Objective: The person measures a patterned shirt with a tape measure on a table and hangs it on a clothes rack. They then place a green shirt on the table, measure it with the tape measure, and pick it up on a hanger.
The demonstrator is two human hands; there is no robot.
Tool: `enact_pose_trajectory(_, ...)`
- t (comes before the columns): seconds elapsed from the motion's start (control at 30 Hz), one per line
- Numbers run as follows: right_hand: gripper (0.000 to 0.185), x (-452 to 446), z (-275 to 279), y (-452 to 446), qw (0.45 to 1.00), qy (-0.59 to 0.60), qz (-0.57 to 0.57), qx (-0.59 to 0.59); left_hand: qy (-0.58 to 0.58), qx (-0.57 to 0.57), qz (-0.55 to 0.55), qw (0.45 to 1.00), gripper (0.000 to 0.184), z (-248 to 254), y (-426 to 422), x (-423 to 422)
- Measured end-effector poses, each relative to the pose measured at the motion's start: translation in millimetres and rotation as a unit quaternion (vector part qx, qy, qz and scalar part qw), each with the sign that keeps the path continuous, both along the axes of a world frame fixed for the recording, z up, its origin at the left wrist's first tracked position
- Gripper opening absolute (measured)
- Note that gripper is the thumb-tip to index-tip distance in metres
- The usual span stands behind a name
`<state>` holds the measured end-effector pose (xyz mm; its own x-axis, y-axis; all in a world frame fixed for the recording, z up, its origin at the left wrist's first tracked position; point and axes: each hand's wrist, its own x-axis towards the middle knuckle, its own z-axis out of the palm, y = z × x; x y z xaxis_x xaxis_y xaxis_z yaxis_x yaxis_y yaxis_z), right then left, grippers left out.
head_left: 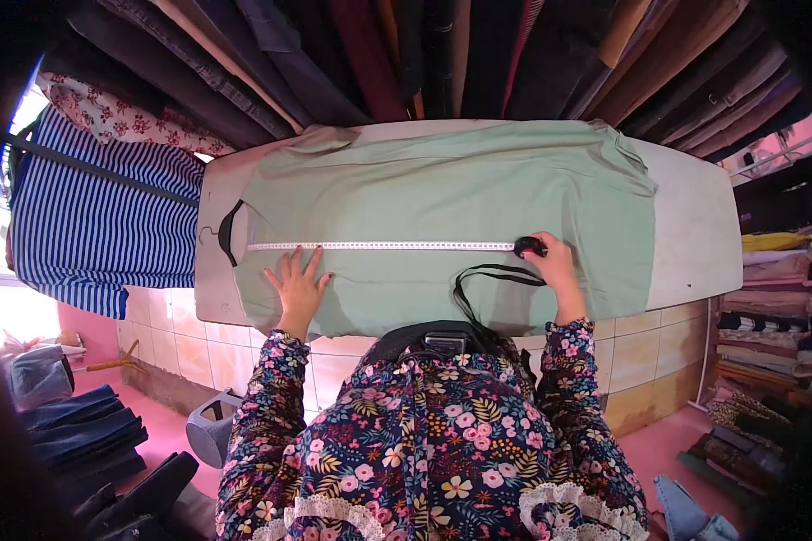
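A light green garment (424,198) lies spread over a pale board, with a dark hanger (229,236) at its left end. Across the garment runs a white measuring tape (397,245), drawn out in a straight line from a round black case (527,246). My right hand (555,268) grips that case at the tape's right end. Spread fingers of my left hand (299,287) lie flat on the fabric, their tips at the tape's lower edge near its left part. A black cord (465,287) loops over the garment beside my right hand.
Hanging clothes (424,54) line the board's far side. A striped blue garment (108,207) hangs at the left. Folded clothes (767,288) are stacked at the right. A grey stool (209,428) and dark trousers (81,433) stand low at the left.
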<state>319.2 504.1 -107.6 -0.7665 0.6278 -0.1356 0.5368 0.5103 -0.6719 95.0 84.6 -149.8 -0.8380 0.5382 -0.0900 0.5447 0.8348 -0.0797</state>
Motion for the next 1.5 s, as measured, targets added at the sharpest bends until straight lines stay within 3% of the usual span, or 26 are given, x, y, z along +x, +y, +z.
enact_pose_trajectory(0.13, 0.039, -9.9, -0.4, -5.3, 0.999, -0.039, -0.03, -0.023, -0.037, -0.019, 0.021, 0.999, 0.062, 2.4, -6.2, -3.6)
enact_pose_trajectory(0.37, 0.045, -28.9, 15.8, -30.6, 0.99, -0.126, -0.02, 0.058, -0.038, -0.018, 0.038, 0.998, 0.06, 1.9, -15.7, -10.7)
enact_pose_trajectory(0.77, 0.047, -32.2, 0.6, -47.0, 0.978, -0.055, 0.052, 0.196, -0.052, -0.03, 0.051, 0.997, 0.061, -4.7, -32.9, -21.1)
enact_pose_trajectory(1.0, 0.044, -31.9, 0.5, -50.6, 0.98, -0.03, 0.05, 0.192, -0.071, -0.042, 0.055, 0.995, 0.061, 1.6, -34.7, -22.4)
enact_pose_trajectory(1.17, 0.041, -36.2, -1.4, -51.4, 0.975, 0.074, 0.128, 0.164, -0.064, -0.039, 0.048, 0.996, 0.061, -0.3, -35.6, -21.6)
enact_pose_trajectory(1.3, 0.041, -38.8, -8.0, -53.8, 0.969, 0.079, 0.163, 0.167, -0.068, -0.039, 0.054, 0.995, 0.061, 1.6, -32.3, -19.3)
enact_pose_trajectory(1.5, 0.037, -40.9, -3.9, -57.0, 0.985, 0.023, 0.152, 0.074, -0.064, -0.042, 0.053, 0.996, 0.06, 0.3, -32.5, -19.4)
